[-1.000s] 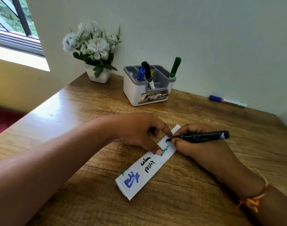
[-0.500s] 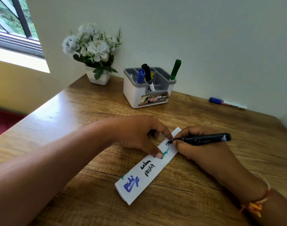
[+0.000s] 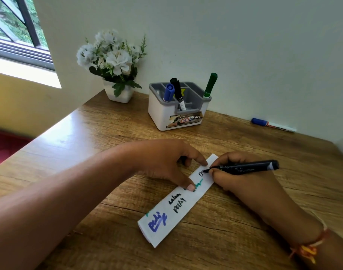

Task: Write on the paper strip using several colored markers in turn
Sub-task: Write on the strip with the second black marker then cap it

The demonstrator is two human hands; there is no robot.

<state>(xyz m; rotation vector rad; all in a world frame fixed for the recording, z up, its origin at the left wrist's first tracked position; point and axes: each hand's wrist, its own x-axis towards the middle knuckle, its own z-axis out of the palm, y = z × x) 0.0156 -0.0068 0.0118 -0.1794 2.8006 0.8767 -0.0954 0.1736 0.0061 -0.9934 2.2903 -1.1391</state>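
Note:
A white paper strip lies diagonally on the wooden desk, bearing blue, black and green writing. My left hand presses it down with thumb and forefinger tips on its left edge. My right hand grips a black marker, whose tip touches the strip's far end beside fresh black letters. A white and grey holder behind holds a blue marker, a black marker and a green marker.
A pot of white flowers stands at the back left by the wall. Another blue-capped marker lies at the back right along the wall. The desk's left edge drops off beside a window.
Black letters have appeared at the strip's far end, and the marker tip has crept right along that line. My left hand stays pressing the strip.

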